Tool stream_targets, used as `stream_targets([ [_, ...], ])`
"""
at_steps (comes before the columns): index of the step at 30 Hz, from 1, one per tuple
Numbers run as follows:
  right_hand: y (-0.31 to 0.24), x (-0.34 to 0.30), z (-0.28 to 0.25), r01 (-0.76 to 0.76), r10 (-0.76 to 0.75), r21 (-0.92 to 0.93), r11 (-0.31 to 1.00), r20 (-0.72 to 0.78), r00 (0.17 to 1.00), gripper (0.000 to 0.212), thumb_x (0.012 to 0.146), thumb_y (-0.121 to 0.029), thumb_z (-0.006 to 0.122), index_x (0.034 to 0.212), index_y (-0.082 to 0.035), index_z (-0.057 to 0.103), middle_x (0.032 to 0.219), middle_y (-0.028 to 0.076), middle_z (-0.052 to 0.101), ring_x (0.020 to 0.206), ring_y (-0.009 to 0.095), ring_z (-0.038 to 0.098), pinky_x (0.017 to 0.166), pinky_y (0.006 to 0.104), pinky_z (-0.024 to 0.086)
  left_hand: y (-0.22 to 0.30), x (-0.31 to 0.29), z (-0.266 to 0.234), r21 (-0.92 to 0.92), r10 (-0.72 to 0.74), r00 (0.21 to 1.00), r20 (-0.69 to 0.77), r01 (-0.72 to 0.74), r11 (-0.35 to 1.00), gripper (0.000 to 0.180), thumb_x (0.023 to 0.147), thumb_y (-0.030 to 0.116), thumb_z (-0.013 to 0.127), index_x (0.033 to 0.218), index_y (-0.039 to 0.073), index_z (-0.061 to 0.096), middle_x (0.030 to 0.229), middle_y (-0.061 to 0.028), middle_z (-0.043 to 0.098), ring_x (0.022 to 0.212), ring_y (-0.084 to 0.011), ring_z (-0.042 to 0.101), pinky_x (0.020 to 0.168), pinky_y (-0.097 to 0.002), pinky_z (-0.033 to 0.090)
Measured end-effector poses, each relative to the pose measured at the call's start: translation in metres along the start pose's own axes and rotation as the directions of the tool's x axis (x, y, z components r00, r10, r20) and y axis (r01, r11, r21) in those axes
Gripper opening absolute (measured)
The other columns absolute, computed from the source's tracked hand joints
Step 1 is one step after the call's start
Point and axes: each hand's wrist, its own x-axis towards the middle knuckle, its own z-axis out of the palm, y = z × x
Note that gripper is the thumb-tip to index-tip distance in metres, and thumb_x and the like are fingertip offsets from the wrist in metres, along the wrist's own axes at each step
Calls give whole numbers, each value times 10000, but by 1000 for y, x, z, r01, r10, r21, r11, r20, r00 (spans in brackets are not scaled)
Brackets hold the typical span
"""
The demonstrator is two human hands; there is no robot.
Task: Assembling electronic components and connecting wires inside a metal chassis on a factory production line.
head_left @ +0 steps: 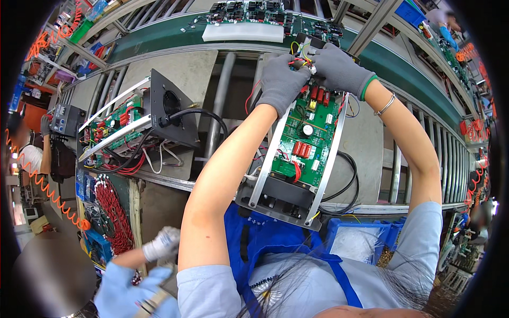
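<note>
At the far end of an open-frame electronic unit, my left hand (pixel 284 80) and my right hand (pixel 339 70), both in grey gloves, come together. Their fingers are closed on a small bundle of coloured wires (pixel 306 62), red and yellow among them; the fingertips partly hide it. Below them, the unit's green circuit board (pixel 303 139) lies between two silver rails (pixel 332 159). It carries red components, a round white-topped capacitor (pixel 307 130) and red wires (pixel 297 170). A black end piece (pixel 278 197) closes the near end, close to my body.
To the left, a similar unit (pixel 124 122) with a black fan panel (pixel 172 106) rests on the roller line. Circuit boards (pixel 249 13) and a white foam block (pixel 243 33) lie on the green belt beyond. A co-worker's gloved hand (pixel 161 244) is at lower left, near red wire bundles (pixel 113 212). Blue bins (pixel 358 238) stand right.
</note>
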Motion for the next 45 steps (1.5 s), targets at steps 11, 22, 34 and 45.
stream_targets([
  [11, -4, 0, -3, 30, -32, -18, 999, -75, 997, 161, 716, -206, 725, 803, -96, 645, 838, 101, 600, 825, 278, 559, 792, 375, 426, -2, 1, 1, -10, 26, 999, -22, -26, 1000, 367, 694, 320, 788, 915, 35, 719, 990, -148, 636, 877, -285, 650, 782, -366, 510],
  [22, -10, -1, 1, 2, -5, -22, 1000, -157, 988, 113, 694, -201, 724, 718, -103, 672, 738, 102, 644, 735, 270, 594, 783, 362, 415, -1, 0, 0, -51, 4, 1000, 23, -3, 999, 354, 693, 293, 776, 935, 41, 718, 990, -155, 637, 887, -289, 651, 795, -363, 509],
  [34, -23, 1, -1, -132, 134, 26, 991, -95, 987, 103, 691, -178, 703, 741, -89, 694, 734, 124, 667, 709, 290, 633, 778, 367, 426, 2, -15, -17, 16, 57, 991, -118, -55, 998, 313, 749, 277, 729, 947, 35, 717, 960, -161, 657, 884, -297, 655, 810, -355, 508],
  [45, -151, -134, -48, 210, 550, 949, 234, -308, 776, 335, 967, -280, 514, 1140, -28, 649, 1054, 79, 651, 1002, 178, 586, 886, 329, 441, 74, -124, -102, 112, 233, 942, 242, -265, 958, 245, 861, 283, 632, 946, 56, 665, 892, -141, 627, 810, -299, 650, 704, -402, 519],
])
